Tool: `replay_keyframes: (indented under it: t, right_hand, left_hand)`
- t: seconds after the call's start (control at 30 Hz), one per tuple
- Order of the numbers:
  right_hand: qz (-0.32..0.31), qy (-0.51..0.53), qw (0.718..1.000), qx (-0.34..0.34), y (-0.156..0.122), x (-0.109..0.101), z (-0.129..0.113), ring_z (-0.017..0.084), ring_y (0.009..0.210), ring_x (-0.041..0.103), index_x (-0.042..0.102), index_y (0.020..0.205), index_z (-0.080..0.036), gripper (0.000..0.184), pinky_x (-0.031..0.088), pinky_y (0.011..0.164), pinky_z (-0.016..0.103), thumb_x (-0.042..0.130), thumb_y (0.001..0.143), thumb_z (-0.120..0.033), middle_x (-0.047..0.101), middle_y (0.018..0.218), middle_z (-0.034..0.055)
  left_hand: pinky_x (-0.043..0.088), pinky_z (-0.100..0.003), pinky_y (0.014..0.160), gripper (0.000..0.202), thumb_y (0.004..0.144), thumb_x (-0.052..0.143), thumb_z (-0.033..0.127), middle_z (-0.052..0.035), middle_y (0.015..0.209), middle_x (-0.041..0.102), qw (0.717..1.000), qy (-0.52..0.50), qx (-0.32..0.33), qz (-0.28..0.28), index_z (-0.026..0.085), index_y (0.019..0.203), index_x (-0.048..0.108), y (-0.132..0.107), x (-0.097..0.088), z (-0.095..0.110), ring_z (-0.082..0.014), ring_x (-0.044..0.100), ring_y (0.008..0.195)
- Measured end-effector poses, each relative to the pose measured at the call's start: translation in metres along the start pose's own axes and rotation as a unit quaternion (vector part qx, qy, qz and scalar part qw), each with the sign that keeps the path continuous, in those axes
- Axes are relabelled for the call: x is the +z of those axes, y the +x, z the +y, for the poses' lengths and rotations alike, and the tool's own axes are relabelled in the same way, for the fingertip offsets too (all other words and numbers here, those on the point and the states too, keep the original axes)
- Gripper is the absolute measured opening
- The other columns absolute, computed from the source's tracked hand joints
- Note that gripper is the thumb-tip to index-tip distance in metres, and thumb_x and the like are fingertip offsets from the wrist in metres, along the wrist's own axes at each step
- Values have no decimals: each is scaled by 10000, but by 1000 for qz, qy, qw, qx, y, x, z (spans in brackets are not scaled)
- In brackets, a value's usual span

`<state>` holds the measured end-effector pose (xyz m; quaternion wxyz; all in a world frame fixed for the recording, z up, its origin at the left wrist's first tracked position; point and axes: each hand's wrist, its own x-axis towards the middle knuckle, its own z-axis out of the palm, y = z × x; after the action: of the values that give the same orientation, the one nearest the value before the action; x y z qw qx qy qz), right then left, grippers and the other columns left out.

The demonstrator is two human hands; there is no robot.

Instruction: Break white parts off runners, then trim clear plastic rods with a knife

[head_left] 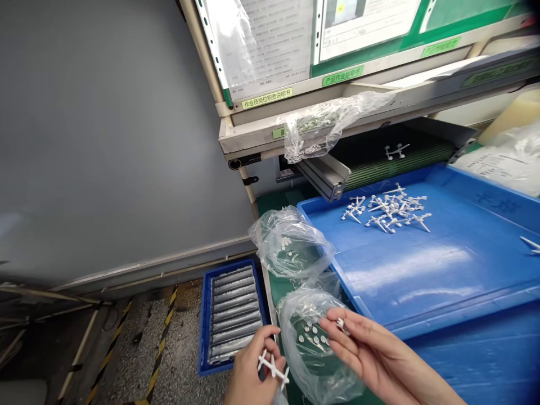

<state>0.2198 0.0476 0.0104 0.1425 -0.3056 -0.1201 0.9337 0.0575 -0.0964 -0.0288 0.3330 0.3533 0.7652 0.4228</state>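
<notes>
My left hand [252, 368] is closed on a white plastic sprue [273, 368], a thin stem with short cross arms, at the bottom of the view. To its right, my right hand [358, 343] pinches a small white plastic part [341, 324] between thumb and fingers. Both hands are by the mouth of a clear plastic bag [291, 337], in which several small round white parts [314, 332] lie. Behind it stands a second clear bag [270, 233] with a few small white pieces [287, 242] inside.
A blue tray [405, 275] holds a heap of white branched sprues [392, 211]. A green conveyor belt [392, 163] carrying another sprue ends above the tray's far side. A blue crate [203, 337] with silvery rolls stands on the floor at left. A clear plastic wrap [312, 132] hangs from the shelf.
</notes>
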Motion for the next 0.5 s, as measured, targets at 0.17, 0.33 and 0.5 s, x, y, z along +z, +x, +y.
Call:
replay_keyframes:
  t: [0.17,0.33,0.5]
  right_hand:
    - [-7,-254,965,-71,8,-23,5,5,248,198,524,748,-183,283,229,285,153,565,802,-458,407,415,-115]
    - [35,-569,808,-145,27,-32,19,83,434,392,486,590,-188,260,279,448,216,587,753,-364,438,487,-56]
    - [36,-540,835,-101,45,-35,29,101,312,443,469,670,-203,323,287,359,217,421,821,-484,525,457,-45]
  left_hand:
    - [384,-209,520,387,729,531,212,52,519,528,997,-25,-44,-64,199,1116,530,-4,0,-4,-125,514,489]
    - [288,-197,410,296,828,429,361,77,413,375,992,20,-20,-127,195,1009,593,-7,4,-4,-103,377,362]
    - [336,-203,505,218,831,423,271,23,511,517,982,87,114,-124,196,743,608,-10,7,-9,-120,485,496]
